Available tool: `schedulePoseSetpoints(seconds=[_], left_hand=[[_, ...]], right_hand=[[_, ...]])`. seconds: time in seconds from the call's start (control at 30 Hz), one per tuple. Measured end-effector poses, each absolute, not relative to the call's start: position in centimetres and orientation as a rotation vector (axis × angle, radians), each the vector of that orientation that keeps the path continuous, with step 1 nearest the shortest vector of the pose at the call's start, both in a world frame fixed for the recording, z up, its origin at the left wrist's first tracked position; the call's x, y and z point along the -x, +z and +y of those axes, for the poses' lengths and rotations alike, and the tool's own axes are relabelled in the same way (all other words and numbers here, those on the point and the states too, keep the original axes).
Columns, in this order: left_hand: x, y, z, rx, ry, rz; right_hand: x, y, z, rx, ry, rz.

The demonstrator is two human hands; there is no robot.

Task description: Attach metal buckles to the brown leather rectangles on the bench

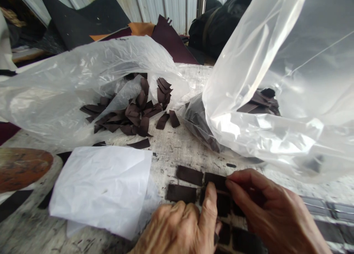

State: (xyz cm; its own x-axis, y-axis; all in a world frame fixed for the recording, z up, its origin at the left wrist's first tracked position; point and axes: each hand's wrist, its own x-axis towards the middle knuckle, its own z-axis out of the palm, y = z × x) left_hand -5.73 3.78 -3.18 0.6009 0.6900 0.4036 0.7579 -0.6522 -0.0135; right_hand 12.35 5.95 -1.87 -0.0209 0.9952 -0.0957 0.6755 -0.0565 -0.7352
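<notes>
Dark brown leather-like rectangles lie in rows on the worn, pale table. My right hand (276,206) pinches the right end of one dark brown strip (217,181) in the farthest row between thumb and fingertips. My left hand (179,228) presses its straight index finger on the near edge of that same strip. The other left fingers are curled under, and what they hold, if anything, is hidden. Left of the pinched strip lie another rectangle (189,175) and, nearer me, one more rectangle (181,193). Several others are partly covered by my hands.
A clear plastic bag (41,99) spills loose dark strips (132,115) at the back left. At the right stands a second plastic bag (265,132) with dark pieces inside. White paper (102,187) lies left of my hands, near an orange-brown rounded board (24,169).
</notes>
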Motion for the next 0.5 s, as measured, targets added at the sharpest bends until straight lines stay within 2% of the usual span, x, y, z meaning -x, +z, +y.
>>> schedulePoseSetpoints(seconds=[0.1,0.27,0.5], left_hand=[[5.7,-4.0,3.7,2.608,-0.646,-1.256],[5.9,-2.6,4.0,2.731,-0.541,-1.256],[6.4,-2.4,4.2,2.778,-0.489,-1.221]], right_hand=[[-12.2,-1.9,5.9,1.764,0.763,-1.761],[-12.9,-0.9,5.7,1.630,0.678,-1.715],[-15.6,-1.4,4.4,1.456,0.231,-2.006]])
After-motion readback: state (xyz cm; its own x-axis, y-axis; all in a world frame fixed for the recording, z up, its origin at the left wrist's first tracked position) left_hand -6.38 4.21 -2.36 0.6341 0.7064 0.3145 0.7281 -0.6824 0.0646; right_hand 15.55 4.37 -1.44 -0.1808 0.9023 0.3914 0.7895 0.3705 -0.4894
